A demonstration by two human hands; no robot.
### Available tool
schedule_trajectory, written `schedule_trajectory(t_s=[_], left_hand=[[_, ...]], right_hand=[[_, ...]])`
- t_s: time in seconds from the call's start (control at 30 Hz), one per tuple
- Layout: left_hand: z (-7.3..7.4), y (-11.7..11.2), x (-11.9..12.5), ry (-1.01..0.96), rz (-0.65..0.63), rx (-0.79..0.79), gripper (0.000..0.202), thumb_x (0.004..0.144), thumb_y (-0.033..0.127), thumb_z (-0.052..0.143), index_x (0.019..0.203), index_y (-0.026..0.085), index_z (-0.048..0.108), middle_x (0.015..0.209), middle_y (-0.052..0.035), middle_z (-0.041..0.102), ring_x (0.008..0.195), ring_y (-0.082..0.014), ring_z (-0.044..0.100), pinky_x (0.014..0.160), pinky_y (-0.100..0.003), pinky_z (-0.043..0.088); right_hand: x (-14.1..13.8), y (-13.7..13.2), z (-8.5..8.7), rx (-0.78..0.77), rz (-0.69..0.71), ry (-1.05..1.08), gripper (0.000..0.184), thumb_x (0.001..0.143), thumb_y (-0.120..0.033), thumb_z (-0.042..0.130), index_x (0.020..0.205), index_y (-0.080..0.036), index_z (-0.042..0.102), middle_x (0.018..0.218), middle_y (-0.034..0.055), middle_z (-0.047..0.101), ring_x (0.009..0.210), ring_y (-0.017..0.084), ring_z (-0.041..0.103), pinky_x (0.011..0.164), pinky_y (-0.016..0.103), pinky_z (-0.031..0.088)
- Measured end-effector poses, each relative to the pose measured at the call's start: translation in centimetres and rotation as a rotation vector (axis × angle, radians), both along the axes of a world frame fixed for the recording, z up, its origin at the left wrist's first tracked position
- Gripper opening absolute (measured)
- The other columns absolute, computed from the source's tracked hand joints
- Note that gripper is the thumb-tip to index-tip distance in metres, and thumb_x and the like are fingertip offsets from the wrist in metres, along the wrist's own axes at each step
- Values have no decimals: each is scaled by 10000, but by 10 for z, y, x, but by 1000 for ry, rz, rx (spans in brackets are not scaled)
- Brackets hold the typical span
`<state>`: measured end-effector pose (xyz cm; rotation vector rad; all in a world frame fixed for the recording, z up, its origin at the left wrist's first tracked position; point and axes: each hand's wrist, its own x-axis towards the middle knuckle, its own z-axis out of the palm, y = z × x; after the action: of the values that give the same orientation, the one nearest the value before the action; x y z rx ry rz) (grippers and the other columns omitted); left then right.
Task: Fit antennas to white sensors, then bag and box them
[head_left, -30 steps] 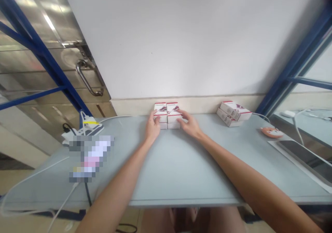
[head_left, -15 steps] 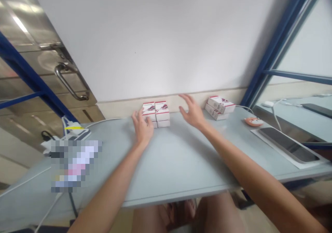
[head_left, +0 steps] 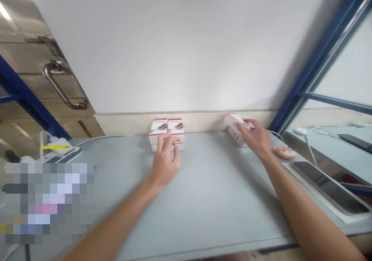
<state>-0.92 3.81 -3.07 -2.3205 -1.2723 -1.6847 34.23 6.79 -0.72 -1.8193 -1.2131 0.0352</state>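
Observation:
Several small white boxes with red trim (head_left: pixel 167 128) stand stacked in two columns at the back of the grey table (head_left: pixel 203 199), against the wall. My left hand (head_left: pixel 165 160) hovers just in front of them, fingers loosely curled, holding nothing. To the right, two more white-and-red boxes (head_left: pixel 234 126) lie stacked near the wall. My right hand (head_left: pixel 255 139) rests on top of that pile, fingers laid over the upper box.
An orange mouse-like object (head_left: pixel 283 151) and a dark tablet (head_left: pixel 331 185) on a white sheet lie at the right. A white power strip (head_left: pixel 62 152) with cables sits at the left. A metal door with a handle (head_left: pixel 62 88) and blue frame bars flank the table.
My right hand left the middle stack and moved right onto the two boxes by the wall. My left hand drew back slightly from the stack. The view swung to the right.

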Motion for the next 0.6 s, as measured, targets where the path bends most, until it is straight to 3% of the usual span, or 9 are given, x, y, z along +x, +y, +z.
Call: schedule_trajectory(t_s=[0.07,0.13,0.17,0.23,0.33,0.47,0.6], left_hand=[[-1,-7,8,-71,-89,-136,206,1019,176,496,1178,241,610,1123,-50,608,895,-156,648,902,-332,554],[-2,-12,17,-205,-184,-294,250,1039,303,551,1283,249,541,1167,-57,629,856,-143,659,854,-319,558],[-3,-13,21,-282,-249,-374,364,1030,370,588,1360,256,483,1237,-78,624,901,-154,680,853,-321,563],[-4,-13,26,-455,-353,-472,552,1006,462,636,1451,271,371,1364,-119,607,1079,-201,693,928,-353,571],[-4,-12,27,-584,-366,-498,633,945,485,723,1430,271,377,1426,-129,599,1269,-256,642,1076,-421,534],[-7,-16,22,-330,-419,-385,778,871,402,826,1502,306,380,1459,-128,588,1294,-276,646,1081,-449,557],[-11,-25,24,-160,-389,-200,874,840,335,865,1550,337,356,1509,-135,544,1362,-298,604,1117,-478,544]], right_hand=[[-37,-7,4,-31,331,433,662,899,-748,578,1283,-229,722,1104,120,785,1007,336,732,884,453,570],[-77,-17,0,-109,707,826,680,945,-766,484,1303,-229,698,1198,112,783,1024,325,749,860,444,594],[-94,-23,-4,-194,873,940,662,962,-752,485,1327,-238,691,1256,108,773,1062,323,751,907,455,590],[-119,-35,-13,-310,1065,958,640,996,-728,475,1306,-226,724,1296,106,767,1136,311,733,1046,477,548],[-130,-46,-21,-330,1132,666,596,987,-648,606,1422,-247,676,1380,107,733,1235,316,686,1154,508,485],[-124,-51,-22,-26,1044,416,683,983,-625,628,1586,-332,497,1523,99,629,1317,327,644,1112,534,536],[-132,-62,-21,189,913,147,601,973,-510,688,1535,-360,533,1509,92,627,1347,329,623,1130,537,529]])
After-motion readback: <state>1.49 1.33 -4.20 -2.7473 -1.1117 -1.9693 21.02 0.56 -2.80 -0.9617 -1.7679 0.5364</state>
